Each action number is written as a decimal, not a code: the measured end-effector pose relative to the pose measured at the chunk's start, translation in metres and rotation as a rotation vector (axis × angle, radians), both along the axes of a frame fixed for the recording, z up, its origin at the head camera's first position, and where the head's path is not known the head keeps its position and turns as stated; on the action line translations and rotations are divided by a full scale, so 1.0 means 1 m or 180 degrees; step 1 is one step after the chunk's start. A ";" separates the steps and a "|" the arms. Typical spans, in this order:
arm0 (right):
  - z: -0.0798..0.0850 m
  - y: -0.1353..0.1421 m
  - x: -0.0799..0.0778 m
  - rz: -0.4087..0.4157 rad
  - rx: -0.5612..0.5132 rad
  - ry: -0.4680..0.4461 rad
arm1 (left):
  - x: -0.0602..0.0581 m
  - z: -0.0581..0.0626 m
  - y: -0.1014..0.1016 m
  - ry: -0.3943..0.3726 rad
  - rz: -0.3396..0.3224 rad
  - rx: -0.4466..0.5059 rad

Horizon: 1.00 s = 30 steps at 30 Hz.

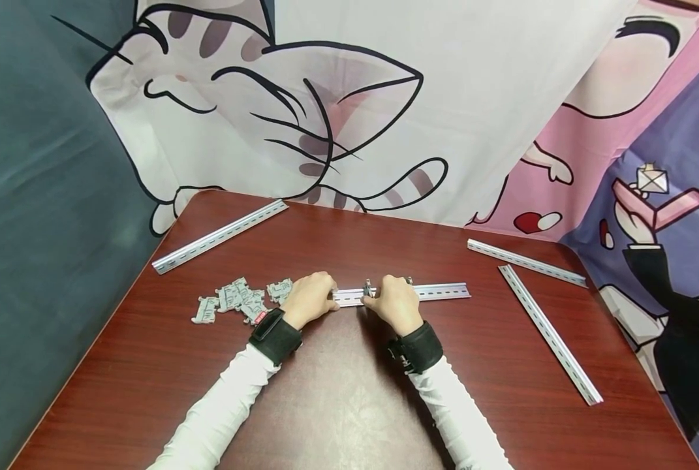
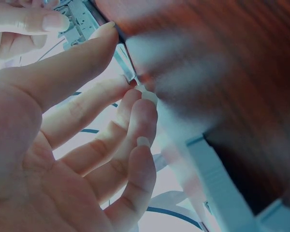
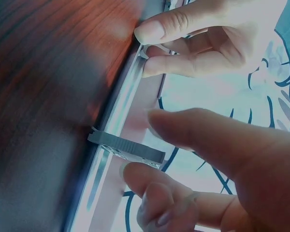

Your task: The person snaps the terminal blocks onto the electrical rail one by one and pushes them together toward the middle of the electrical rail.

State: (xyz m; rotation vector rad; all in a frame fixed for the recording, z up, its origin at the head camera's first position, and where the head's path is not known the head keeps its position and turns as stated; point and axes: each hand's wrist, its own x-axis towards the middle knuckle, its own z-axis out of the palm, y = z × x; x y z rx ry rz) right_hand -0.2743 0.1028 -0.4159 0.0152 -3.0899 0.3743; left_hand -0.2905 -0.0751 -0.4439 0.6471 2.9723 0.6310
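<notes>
A slotted metal DIN rail (image 1: 443,291) lies crosswise on the table in front of me. At its left end my left hand (image 1: 309,299) pinches it between thumb and fingers, as the left wrist view also shows. Farther right along the rail, my right hand (image 1: 397,303) has thumb and curled index finger about a thin grey terminal block (image 3: 128,147), which stands upright across the rail. The head view shows another small piece (image 1: 409,281) just behind the right hand, mostly hidden by it.
Loose grey terminal blocks (image 1: 232,295) lie in a group left of my left hand, one carrying a red mark. Another DIN rail (image 1: 220,236) slants at the back left. Two more, a rear rail (image 1: 525,262) and a longer-looking rail (image 1: 551,334), lie at the right.
</notes>
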 end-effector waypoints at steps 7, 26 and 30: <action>-0.003 0.000 -0.001 -0.0037 0.0001 0.0111 | 0.000 -0.001 0.000 -0.0003 0.0015 -0.0007; -0.002 0.004 -0.004 -0.0111 0.0039 0.0194 | -0.001 0.001 0.000 0.0033 0.0012 0.0004; 0.001 0.008 -0.005 -0.0143 0.0012 0.0159 | -0.001 0.001 -0.001 0.0028 0.0011 0.0019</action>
